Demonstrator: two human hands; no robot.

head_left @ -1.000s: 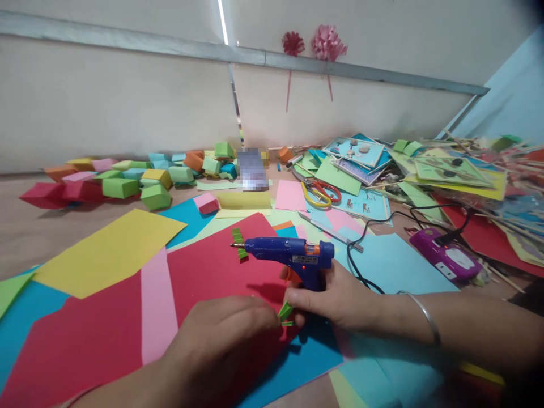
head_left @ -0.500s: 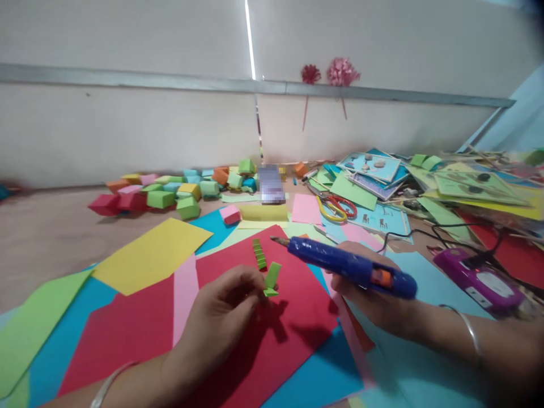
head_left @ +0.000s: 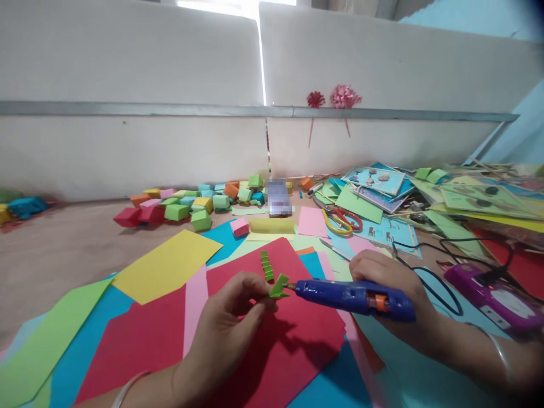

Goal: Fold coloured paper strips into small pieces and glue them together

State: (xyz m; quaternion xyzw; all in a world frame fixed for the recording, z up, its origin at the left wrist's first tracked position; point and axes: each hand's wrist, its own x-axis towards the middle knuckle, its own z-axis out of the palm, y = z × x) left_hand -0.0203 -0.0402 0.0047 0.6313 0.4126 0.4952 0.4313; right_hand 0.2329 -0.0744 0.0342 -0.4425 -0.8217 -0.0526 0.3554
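Note:
A small folded green paper piece is pinched between the fingertips of my left hand, above red paper. My right hand is wrapped round a blue glue gun with an orange part near its rear end. The gun's metal nozzle points left and is at the right side of the green piece; whether they touch is hard to tell. Behind my left fingertips, a pleated green paper strip lies on the red paper.
Coloured paper blocks are grouped at the back left. Scissors, a cutter and stacked cards lie at the back right. A purple extension block with black cables is at the right. Yellow paper lies left.
The glue gun has come down, its nozzle now beside the green piece. The green piece has tilted in my left fingers. The whole view has shifted, with more wall showing at the top.

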